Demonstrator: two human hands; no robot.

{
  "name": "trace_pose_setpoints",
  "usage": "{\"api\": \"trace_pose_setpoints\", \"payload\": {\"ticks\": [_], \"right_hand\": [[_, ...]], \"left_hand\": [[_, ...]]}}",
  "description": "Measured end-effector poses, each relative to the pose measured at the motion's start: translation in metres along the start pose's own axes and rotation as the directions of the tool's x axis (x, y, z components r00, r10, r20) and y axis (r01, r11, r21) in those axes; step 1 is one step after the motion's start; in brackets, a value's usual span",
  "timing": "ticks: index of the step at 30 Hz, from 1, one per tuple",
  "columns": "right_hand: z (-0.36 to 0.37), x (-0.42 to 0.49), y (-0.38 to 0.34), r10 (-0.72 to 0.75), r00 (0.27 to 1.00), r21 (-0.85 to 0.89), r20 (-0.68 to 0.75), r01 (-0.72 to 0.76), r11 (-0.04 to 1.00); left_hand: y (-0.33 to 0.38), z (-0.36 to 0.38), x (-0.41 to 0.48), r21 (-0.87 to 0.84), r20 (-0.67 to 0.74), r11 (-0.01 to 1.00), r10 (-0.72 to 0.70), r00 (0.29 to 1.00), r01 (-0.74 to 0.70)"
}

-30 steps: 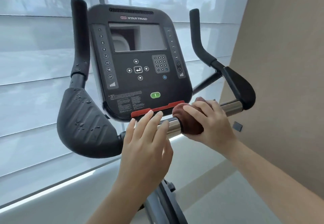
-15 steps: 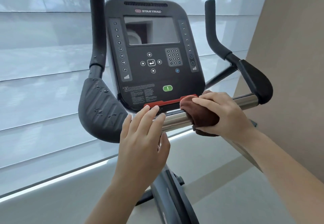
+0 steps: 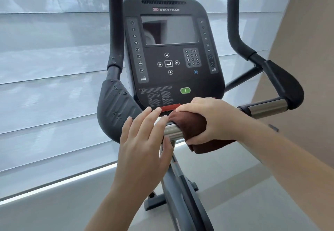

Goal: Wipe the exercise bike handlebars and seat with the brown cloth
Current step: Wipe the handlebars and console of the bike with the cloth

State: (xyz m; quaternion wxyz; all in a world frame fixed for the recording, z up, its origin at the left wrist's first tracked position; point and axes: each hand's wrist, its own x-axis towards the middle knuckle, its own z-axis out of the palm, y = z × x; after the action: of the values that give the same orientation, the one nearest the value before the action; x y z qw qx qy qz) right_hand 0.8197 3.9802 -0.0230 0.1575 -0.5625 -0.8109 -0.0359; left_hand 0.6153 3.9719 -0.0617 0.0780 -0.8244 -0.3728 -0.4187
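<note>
Two hands, left hand (image 3: 144, 146) and right hand (image 3: 211, 120); one brown cloth (image 3: 189, 125); one console (image 3: 171, 84).

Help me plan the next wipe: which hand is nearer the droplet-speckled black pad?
Left. The left hand is just right of the pad; the right hand, gripping the brown cloth, is farther right.

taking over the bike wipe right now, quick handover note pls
Right hand: grips the brown cloth, wrapped over the chrome crossbar below the console.
Left hand: open, fingers straight, over the bar just left of the cloth.
Done: crossbar wipe is under way; how much is finished cannot be told.
Left: left pad shows droplets, so wipe it, then the left upright grip, right upright grip, right pad and the seat, which is out of view.
</note>
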Motion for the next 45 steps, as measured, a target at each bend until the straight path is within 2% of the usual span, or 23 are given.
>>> {"api": "trace_pose_setpoints", "payload": {"ticks": [3,5,6,8,10,12,13,15,17,20,21,23,25,26,27,29,31,33,35,38,41,43,45], "right_hand": [[0.05,-0.025,-0.016,-0.074,0.838,-0.297,-0.541,-0.107,0.949],[0.06,-0.026,-0.021,-0.088,0.787,-0.337,-0.61,-0.158,0.928],[0.05,-0.022,-0.02,-0.089,0.833,-0.311,-0.545,-0.103,0.945],[0.013,-0.004,-0.019,-0.013,0.98,-0.12,-0.199,-0.011,0.993],[-0.019,0.018,-0.022,0.065,0.969,0.05,0.24,-0.079,0.996],[-0.021,0.033,-0.031,0.049,0.934,0.134,0.353,-0.102,0.986],[-0.012,0.034,-0.039,0.023,0.958,0.109,0.284,-0.057,0.992],[0.016,0.024,-0.054,-0.016,0.999,-0.02,-0.032,0.015,1.0],[0.04,0.007,-0.063,-0.051,0.947,-0.13,-0.318,0.01,0.991],[0.046,0.004,-0.064,-0.091,0.892,-0.22,-0.444,-0.01,0.975],[0.037,0.01,-0.063,-0.082,0.93,-0.171,-0.357,0.021,0.985],[0.01,0.031,-0.059,-0.019,0.999,0.05,0.038,0.017,0.999],[-0.012,0.049,-0.053,0.016,0.933,0.202,0.359,-0.094,0.975],[-0.014,0.051,-0.051,0.021,0.923,0.218,0.383,-0.113,0.969],[-0.01,0.048,-0.051,0.022,0.941,0.205,0.339,-0.096,0.974],[0.016,0.025,-0.056,0.01,1.0,0.037,-0.026,-0.009,0.999],[0.05,0.001,-0.066,-0.053,0.899,-0.197,-0.434,-0.037,0.98],[0.066,-0.005,-0.071,-0.081,0.818,-0.309,-0.57,-0.121,0.943],[0.057,0.001,-0.068,-0.083,0.856,-0.261,-0.51,-0.062,0.963],[0.012,0.024,-0.06,0.012,0.999,0.031,-0.031,-0.011,0.999],[-0.014,0.05,-0.055,0.068,0.923,0.194,0.38,-0.151,0.969],[-0.01,0.05,-0.056,0.064,0.927,0.204,0.37,-0.149,0.968],[0.007,0.033,-0.059,0.057,0.995,0.112,0.087,-0.067,0.991]], "left_hand": [[-0.003,0.0,-0.003,0.005,-0.002,1.0,-0.005,1.0,0.005],[-0.006,0.0,-0.006,0.025,0.003,1.0,-0.007,1.0,0.006],[-0.007,-0.001,-0.007,0.032,0.007,0.999,-0.01,1.0,0.01],[-0.009,-0.002,-0.009,0.047,0.014,0.999,-0.021,1.0,0.02],[-0.011,-0.003,-0.012,0.066,0.006,0.998,-0.018,1.0,0.017],[-0.017,-0.006,-0.02,0.084,-0.03,0.996,0.002,1.0,0.0],[-0.02,-0.008,-0.025,0.094,-0.051,0.996,0.013,0.999,-0.008],[-0.03,-0.013,-0.033,0.126,-0.089,0.992,0.027,0.996,-0.016],[-0.038,-0.016,-0.038,0.165,-0.113,0.986,0.043,0.993,-0.024],[-0.047,-0.022,-0.042,0.204,-0.149,0.978,0.07,0.986,-0.038],[-0.049,-0.024,-0.042,0.218,-0.155,0.975,0.077,0.985,-0.042],[-0.054,-0.027,-0.04,0.254,-0.147,0.966,0.093,0.985,-0.053],[-0.06,-0.029,-0.037,0.273,-0.127,0.958,0.121,0.984,-0.082],[-0.063,-0.029,-0.035,0.267,-0.124,0.959,0.136,0.983,-0.099],[-0.066,-0.029,-0.034,0.257,-0.124,0.96,0.15,0.981,-0.114],[-0.069,-0.028,-0.032,0.244,-0.136,0.961,0.168,0.976,-0.131],[-0.07,-0.025,-0.03,0.248,-0.156,0.96,0.171,0.973,-0.129],[-0.07,-0.022,-0.029,0.259,-0.172,0.959,0.166,0.971,-0.118],[-0.069,-0.022,-0.029,0.255,-0.174,0.961,0.157,0.972,-0.11],[-0.068,-0.022,-0.029,0.257,-0.166,0.96,0.153,0.974,-0.107],[-0.063,-0.021,-0.029,0.239,-0.181,0.968,0.119,0.976,-0.073],[-0.062,-0.019,-0.029,0.209,-0.203,0.977,0.09,0.975,-0.047],[-0.062,-0.017,-0.03,0.177,-0.219,0.984,0.074,0.973,-0.035]]}}
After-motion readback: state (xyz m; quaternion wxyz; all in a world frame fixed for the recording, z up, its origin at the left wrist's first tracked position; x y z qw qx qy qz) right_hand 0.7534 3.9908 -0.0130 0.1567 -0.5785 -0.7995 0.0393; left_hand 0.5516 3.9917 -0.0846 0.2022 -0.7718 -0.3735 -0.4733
